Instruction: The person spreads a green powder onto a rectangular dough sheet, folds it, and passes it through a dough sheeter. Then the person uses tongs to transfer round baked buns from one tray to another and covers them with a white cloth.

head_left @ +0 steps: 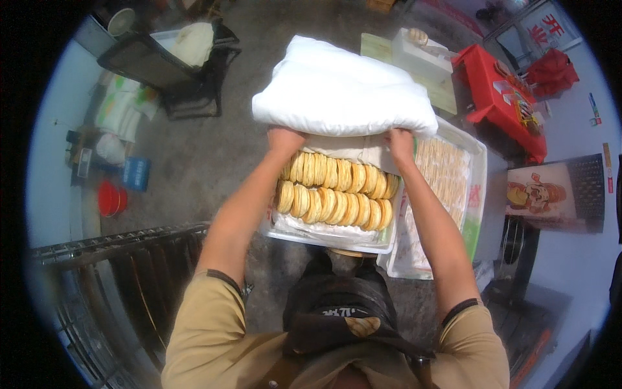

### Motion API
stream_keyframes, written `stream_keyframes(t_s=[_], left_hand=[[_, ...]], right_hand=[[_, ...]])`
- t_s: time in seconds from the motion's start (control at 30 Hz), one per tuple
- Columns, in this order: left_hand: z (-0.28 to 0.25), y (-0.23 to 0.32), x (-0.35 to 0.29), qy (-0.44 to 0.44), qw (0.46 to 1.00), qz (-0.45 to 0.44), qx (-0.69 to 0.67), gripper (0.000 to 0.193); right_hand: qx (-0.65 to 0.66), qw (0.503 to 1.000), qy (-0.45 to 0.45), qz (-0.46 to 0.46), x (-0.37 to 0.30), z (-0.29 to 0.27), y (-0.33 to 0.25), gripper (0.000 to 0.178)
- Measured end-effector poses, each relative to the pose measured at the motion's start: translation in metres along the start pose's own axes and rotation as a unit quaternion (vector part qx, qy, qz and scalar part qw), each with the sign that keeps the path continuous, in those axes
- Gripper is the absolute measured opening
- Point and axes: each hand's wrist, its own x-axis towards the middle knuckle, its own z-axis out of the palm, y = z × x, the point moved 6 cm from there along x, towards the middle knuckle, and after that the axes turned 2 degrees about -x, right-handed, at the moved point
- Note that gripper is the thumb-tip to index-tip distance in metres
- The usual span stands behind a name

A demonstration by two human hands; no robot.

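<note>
A thick, folded white quilt (340, 87) covers the far part of a white box (311, 240) in front of me. My left hand (284, 139) grips the quilt's near edge at its left, with the fingertips hidden under the fabric. At the right end of that edge, my right hand (400, 144) is closed on the quilt too. Beneath it shows a beige cloth (340, 148). Rows of round, golden flatbreads (330, 206) stand on edge in the box, between my forearms, over a white lining.
Beside the box on the right, a second white box (476, 188) holds rows of pale, thin pieces. A red-covered table (483, 97) stands farther right. To the left are a metal rack (123, 285), a red bucket (112, 199), a blue container (136, 175) and a dark chair (146, 65).
</note>
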Motion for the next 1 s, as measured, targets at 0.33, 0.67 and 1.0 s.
stream_keyframes(t_s=[0.33,0.67,1.0], left_hand=[[-0.027,-0.017,-0.013,-0.143,0.984,0.102,-0.036,0.029],[-0.114,0.039,-0.075,-0.239,0.940,0.201,-0.134,0.023],[-0.122,-0.004,-0.158,-0.235,0.912,0.337,-0.013,0.016]], right_hand=[[-0.483,0.859,-0.057,-0.156,-0.022,0.042,-0.041,0.048],[-0.367,0.886,-0.247,-0.142,-0.057,0.023,-0.038,0.053],[-0.382,0.856,-0.320,-0.138,-0.243,-0.065,-0.075,0.027]])
